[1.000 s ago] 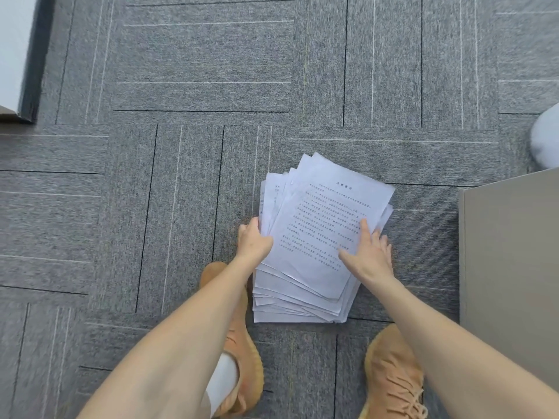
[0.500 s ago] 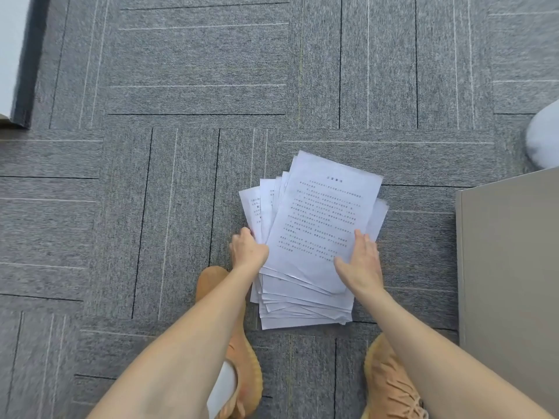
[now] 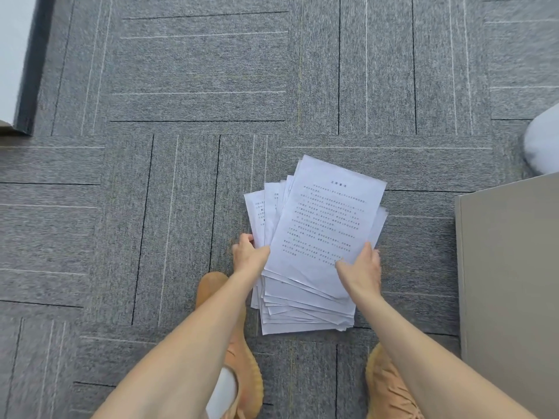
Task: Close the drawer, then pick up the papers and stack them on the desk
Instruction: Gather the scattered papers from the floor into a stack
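A loose pile of white printed papers lies fanned out over the grey carpet between my feet. My left hand grips the pile's left edge, fingers curled under the sheets. On the right edge sits my right hand, thumb on the top sheet and fingers around the side. The lower sheets stick out unevenly toward me. No drawer front or desk top shows.
A beige cabinet side stands close on the right. A dark furniture edge runs along the far left. A pale rounded object sits at the right border. My orange shoes flank the pile on grey carpet tiles.
Both hands have slid toward me along the pile's edges and closed on it. The sheets have fanned out more on the left.
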